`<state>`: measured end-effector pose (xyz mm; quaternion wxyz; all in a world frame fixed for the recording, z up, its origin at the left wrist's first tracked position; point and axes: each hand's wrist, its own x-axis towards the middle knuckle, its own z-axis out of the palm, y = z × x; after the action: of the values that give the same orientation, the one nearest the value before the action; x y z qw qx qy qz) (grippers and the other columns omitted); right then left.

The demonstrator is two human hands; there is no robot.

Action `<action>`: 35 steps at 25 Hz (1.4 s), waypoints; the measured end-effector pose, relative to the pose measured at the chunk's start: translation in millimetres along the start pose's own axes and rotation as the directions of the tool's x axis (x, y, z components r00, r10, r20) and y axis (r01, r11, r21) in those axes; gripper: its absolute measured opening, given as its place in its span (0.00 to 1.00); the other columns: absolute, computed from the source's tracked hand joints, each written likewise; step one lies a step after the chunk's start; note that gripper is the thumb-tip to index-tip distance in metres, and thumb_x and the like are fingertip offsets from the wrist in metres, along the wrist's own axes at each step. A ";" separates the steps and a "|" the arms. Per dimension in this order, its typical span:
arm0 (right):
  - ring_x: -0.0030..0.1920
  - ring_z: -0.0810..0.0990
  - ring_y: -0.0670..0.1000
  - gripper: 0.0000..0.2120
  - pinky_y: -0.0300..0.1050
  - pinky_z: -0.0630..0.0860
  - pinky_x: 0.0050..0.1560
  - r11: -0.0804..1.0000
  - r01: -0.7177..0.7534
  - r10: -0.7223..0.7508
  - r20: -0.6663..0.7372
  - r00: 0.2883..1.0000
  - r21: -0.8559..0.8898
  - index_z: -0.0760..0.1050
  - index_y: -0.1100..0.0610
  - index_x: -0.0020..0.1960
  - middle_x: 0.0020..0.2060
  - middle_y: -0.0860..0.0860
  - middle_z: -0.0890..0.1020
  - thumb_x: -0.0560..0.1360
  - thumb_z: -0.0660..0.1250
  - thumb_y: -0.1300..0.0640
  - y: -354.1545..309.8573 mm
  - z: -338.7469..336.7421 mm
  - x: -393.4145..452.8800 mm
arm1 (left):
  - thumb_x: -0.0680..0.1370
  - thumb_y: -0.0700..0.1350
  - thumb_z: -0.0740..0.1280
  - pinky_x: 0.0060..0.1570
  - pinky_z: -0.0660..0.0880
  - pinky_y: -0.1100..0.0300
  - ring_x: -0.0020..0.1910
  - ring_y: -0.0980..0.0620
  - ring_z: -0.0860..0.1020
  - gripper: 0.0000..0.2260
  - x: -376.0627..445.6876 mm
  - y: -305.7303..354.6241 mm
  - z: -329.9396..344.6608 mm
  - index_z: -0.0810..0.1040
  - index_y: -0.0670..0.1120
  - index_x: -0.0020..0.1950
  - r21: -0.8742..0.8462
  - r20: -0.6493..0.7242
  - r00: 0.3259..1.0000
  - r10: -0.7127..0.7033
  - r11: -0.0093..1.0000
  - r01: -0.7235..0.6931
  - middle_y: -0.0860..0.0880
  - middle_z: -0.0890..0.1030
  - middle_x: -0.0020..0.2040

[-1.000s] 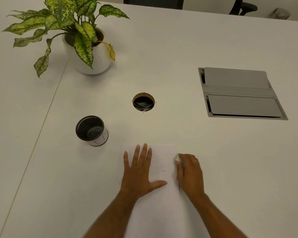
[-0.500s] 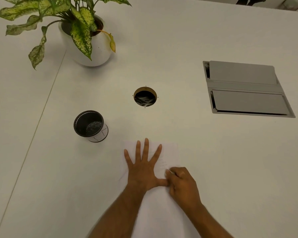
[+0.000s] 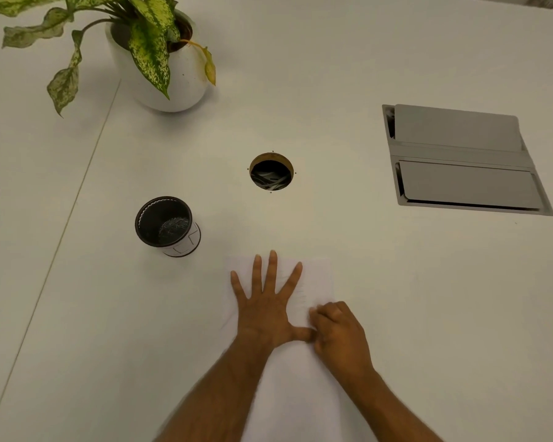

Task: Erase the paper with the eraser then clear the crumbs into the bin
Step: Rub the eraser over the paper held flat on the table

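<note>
I see the paper (image 3: pixel 313 282) lying flat on the white table (image 3: pixel 428 298), right in front of me at the near edge, running out of view at the bottom. It is a plain white sheet, almost the same tone as the tabletop, so its edges read only as a faint outline; the far corners look square. Faint grey pencil marks, like thin short lines, show on the upper right part of the sheet, just beyond my right knuckles. I cannot make out what they say.

My left hand (image 3: pixel 265 311) lies palm down on the sheet with fingers straight and spread wide, the thumb stretched out to the right until it touches my right hand (image 3: pixel 339 333). The right hand is curled, fingertips tucked down against the paper beside that thumb. A pale blur sits at its fingertips, but I cannot tell whether that is the eraser or whether the hand grips anything at all.

The bin (image 3: pixel 166 224), a small round black-lined cup with a pale outer wall, stands upright on the table to the left and a little beyond the sheet, apart from it. Something greyish lies in its bottom.

Further off, a round cable hole (image 3: pixel 271 171) opens in the tabletop, a grey hinged hatch (image 3: pixel 460 161) sits to the right, and a potted plant (image 3: pixel 160 59) stands at far left.
</note>
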<state>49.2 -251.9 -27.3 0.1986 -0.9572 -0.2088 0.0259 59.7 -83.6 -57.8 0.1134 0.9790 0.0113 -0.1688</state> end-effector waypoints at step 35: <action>0.36 0.78 0.52 0.06 0.46 0.79 0.32 0.994 -0.100 0.100 -0.016 0.995 0.034 0.82 0.58 0.37 0.33 0.50 0.82 0.64 0.75 0.67 -12.8 6.4 69.8 | 0.59 0.86 0.42 0.68 0.42 0.23 0.80 0.35 0.49 0.56 -3.0 1.9 0.2 0.49 0.57 0.81 -0.015 -0.095 0.995 0.031 0.999 -0.032 0.42 0.50 0.82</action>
<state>107.0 -210.2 -25.8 0.2146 -0.9633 -0.1584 0.0308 56.9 -85.5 -56.6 0.1233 0.9851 0.0027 -0.1201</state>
